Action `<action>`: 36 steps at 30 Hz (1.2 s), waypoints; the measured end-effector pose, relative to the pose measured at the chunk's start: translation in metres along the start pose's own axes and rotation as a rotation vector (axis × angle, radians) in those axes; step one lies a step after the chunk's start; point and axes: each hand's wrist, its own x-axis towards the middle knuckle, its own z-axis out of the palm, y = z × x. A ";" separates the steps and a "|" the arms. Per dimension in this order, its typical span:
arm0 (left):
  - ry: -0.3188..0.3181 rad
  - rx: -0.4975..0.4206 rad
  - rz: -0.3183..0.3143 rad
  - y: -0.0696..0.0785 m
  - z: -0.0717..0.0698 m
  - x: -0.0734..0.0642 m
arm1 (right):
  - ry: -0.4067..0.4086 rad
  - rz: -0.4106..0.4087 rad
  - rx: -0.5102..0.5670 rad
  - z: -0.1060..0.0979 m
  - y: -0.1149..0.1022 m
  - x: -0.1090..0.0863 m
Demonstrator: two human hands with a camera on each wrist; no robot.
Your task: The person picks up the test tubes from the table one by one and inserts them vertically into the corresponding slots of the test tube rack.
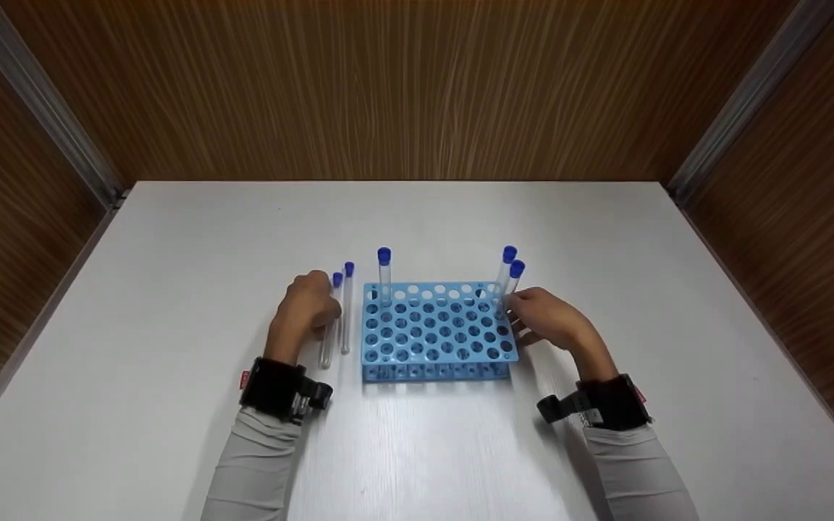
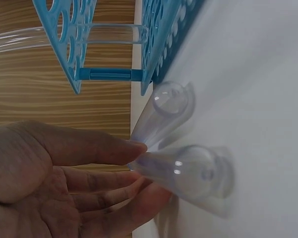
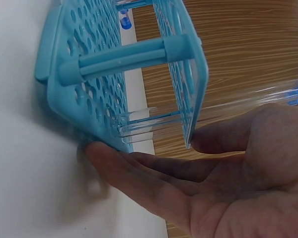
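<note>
On the white table my left hand (image 1: 306,304) pinches a clear test tube (image 1: 326,347) with a blue cap, between thumb and fingers. Right beside it lies a second blue-capped test tube (image 1: 347,311); in the left wrist view both rounded ends rest on or close to the table. A light blue test tube rack (image 1: 439,359) stands at the centre. My right hand (image 1: 551,315) grips the rack's right end, its thumb at the top plate and its fingers by the base in the right wrist view. One tube (image 1: 385,271) stands in the rack's back left, two tubes (image 1: 515,276) in its back right.
A wood-grain panel (image 1: 402,87) rises behind the white table (image 1: 417,449), with more panels at both sides. Black wrist cameras are strapped to both forearms above grey sleeves (image 1: 254,463).
</note>
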 end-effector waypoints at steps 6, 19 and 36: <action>0.006 0.003 0.015 -0.001 -0.001 -0.001 | -0.003 -0.001 0.000 0.000 0.000 0.000; 0.061 -0.013 0.036 0.002 -0.007 -0.004 | -0.005 -0.020 -0.004 0.000 0.001 -0.002; 0.124 -0.030 0.118 0.007 -0.019 -0.014 | -0.007 -0.035 -0.011 -0.001 0.001 -0.003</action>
